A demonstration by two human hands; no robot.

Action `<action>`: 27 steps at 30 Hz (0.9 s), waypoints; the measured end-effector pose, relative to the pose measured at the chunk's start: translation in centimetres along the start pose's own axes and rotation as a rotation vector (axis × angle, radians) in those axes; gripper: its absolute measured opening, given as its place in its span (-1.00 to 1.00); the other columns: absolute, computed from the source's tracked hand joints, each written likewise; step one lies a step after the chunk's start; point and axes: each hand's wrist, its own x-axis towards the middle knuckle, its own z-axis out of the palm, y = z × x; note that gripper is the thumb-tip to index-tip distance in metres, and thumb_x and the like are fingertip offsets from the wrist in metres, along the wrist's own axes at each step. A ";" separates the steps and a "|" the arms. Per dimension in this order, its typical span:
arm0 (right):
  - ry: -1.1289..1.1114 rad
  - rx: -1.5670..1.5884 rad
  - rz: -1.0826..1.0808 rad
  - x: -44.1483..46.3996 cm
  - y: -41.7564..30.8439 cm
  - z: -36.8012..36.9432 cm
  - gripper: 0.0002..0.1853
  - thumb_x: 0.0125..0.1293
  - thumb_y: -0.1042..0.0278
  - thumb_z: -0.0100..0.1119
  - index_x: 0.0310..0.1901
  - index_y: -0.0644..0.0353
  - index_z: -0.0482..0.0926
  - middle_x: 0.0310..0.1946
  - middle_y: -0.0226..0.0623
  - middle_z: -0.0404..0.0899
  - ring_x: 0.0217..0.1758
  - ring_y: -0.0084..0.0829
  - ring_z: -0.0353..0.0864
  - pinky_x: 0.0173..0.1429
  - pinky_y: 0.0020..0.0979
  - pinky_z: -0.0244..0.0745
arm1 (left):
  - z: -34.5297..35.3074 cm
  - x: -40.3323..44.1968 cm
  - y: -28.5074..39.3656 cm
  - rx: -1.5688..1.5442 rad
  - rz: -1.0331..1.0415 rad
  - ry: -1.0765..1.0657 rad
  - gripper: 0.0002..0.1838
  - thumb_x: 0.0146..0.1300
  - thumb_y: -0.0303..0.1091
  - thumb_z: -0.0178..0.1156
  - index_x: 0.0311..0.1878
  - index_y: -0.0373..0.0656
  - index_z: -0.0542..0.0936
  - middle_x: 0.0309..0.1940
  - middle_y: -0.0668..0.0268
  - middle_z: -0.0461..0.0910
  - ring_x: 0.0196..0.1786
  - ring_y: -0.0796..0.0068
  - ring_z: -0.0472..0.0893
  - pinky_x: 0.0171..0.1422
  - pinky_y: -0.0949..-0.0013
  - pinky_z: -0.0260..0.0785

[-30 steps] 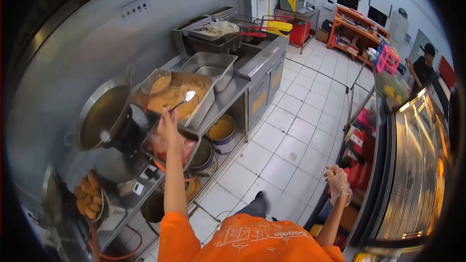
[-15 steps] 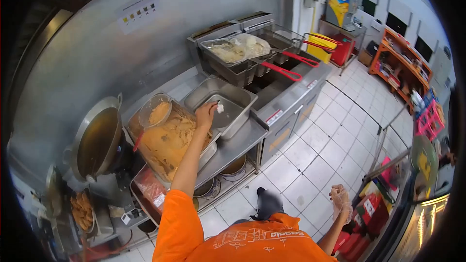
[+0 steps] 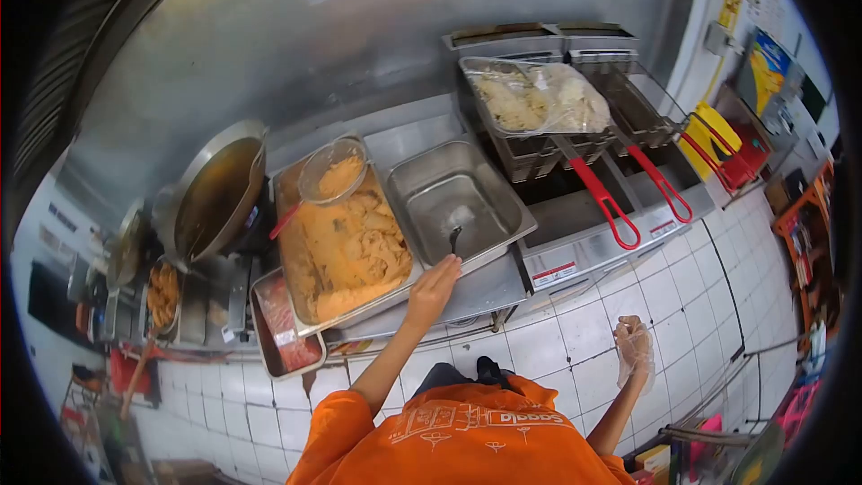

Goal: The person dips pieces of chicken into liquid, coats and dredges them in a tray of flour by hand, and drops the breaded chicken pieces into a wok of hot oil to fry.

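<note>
My left hand (image 3: 435, 291), bare, is closed on the handle of a spoon (image 3: 457, 231) at the front edge of an empty steel pan (image 3: 431, 181); the spoon's bowl is over the pan. Left of that pan sits a tray of orange-brown breading (image 3: 350, 247), with a round strainer (image 3: 330, 171) with a red handle resting in it. My right hand (image 3: 634, 346) wears a clear plastic glove and hangs over the floor at the right, away from the counter. Its fingers are curled, and whether they hold anything is not visible.
A wok of oil (image 3: 215, 202) stands at the left, near fried pieces (image 3: 162, 295). A tray of raw meat (image 3: 287, 328) sits at the counter's front. Right of the steel pan are fryers with red-handled baskets (image 3: 600, 199) and a plastic-covered tray (image 3: 539, 99).
The view has turned rightward along the counter. My left hand has moved with the spoon from over the breading tray to the steel pan. My right hand stays gloved and curled at my side.
</note>
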 end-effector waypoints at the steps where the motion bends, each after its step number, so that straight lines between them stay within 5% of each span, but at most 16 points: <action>1: -0.019 -0.013 -0.013 1.2 1.0 0.6 -0.73 0.39 0.28 0.21 0.05 0.16 0.63 -0.41 -0.28 0.71 -0.42 -0.46 0.67 -0.31 -0.34 0.59 | -0.6 0.2 0.7 0.006 0.007 0.019 -0.65 0.19 -0.48 0.47 0.07 -0.20 0.73 0.07 0.18 0.74 0.02 0.28 0.76 0.04 0.31 0.64; 5: -0.070 -0.021 -0.039 3.8 2.5 2.1 -0.73 0.37 0.24 0.22 0.04 0.13 0.65 -0.42 -0.28 0.72 -0.43 -0.44 0.69 -0.33 -0.30 0.63 | -0.7 -2.0 1.3 0.015 -0.088 -0.044 -0.62 0.18 -0.47 0.47 0.10 -0.20 0.72 0.10 0.21 0.73 0.04 0.30 0.76 0.06 0.32 0.64; 12: -0.248 0.000 -0.159 7.5 -5.5 3.2 -0.78 0.40 0.32 0.20 0.03 0.11 0.62 -0.34 -0.28 0.73 -0.42 -0.46 0.67 -0.38 -0.34 0.60 | -0.9 -2.8 0.8 0.057 -0.098 -0.019 -0.57 0.15 -0.44 0.50 0.13 -0.16 0.72 0.12 0.22 0.73 0.02 0.32 0.76 0.04 0.35 0.65; 17: -0.318 0.065 -0.518 12.0 -11.3 8.0 -0.78 0.40 0.37 0.19 0.05 0.11 0.59 -0.32 -0.35 0.71 -0.34 -0.51 0.66 -0.27 -0.40 0.57 | -6.4 0.0 1.3 0.001 -0.309 0.253 -0.66 0.28 -0.49 0.38 0.14 -0.19 0.71 0.10 0.19 0.74 0.07 0.29 0.76 0.15 0.33 0.62; 21: -0.370 0.035 -0.424 7.6 -23.6 8.0 -0.79 0.41 0.38 0.18 0.03 0.16 0.61 -0.33 -0.36 0.68 -0.28 -0.52 0.64 -0.12 -0.39 0.57 | -13.0 -1.2 -2.1 -0.002 -0.696 0.637 -0.77 0.42 -0.46 0.27 0.10 -0.25 0.71 -0.01 0.20 0.78 -0.01 0.43 0.77 0.11 0.41 0.57; 23: -0.345 0.004 -0.511 8.5 -25.3 9.5 -0.78 0.43 0.35 0.19 0.04 0.18 0.64 -0.30 -0.31 0.70 -0.28 -0.49 0.66 -0.14 -0.37 0.57 | -17.6 -5.4 -6.2 0.146 -0.946 0.766 -0.77 0.52 -0.37 0.18 0.05 -0.30 0.70 -0.06 0.23 0.78 -0.09 0.46 0.73 0.07 0.40 0.57; 25: -0.254 -0.049 -0.582 8.9 -27.6 12.1 -0.76 0.44 0.34 0.20 0.06 0.19 0.65 -0.29 -0.27 0.72 -0.28 -0.47 0.67 -0.16 -0.36 0.57 | -24.5 -12.4 -13.1 -0.083 -0.948 1.212 -0.73 0.57 -0.30 0.14 0.02 -0.32 0.69 -0.10 0.24 0.75 -0.17 0.46 0.70 0.04 0.40 0.57; 27: -0.277 -0.040 -0.573 8.7 -29.8 13.3 -0.76 0.46 0.35 0.20 0.08 0.19 0.63 -0.26 -0.28 0.70 -0.27 -0.47 0.63 -0.18 -0.38 0.52 | -29.5 -14.7 -14.6 0.098 -1.016 1.186 -0.72 0.59 -0.28 0.11 0.05 -0.32 0.66 -0.09 0.28 0.73 -0.18 0.49 0.68 0.03 0.42 0.55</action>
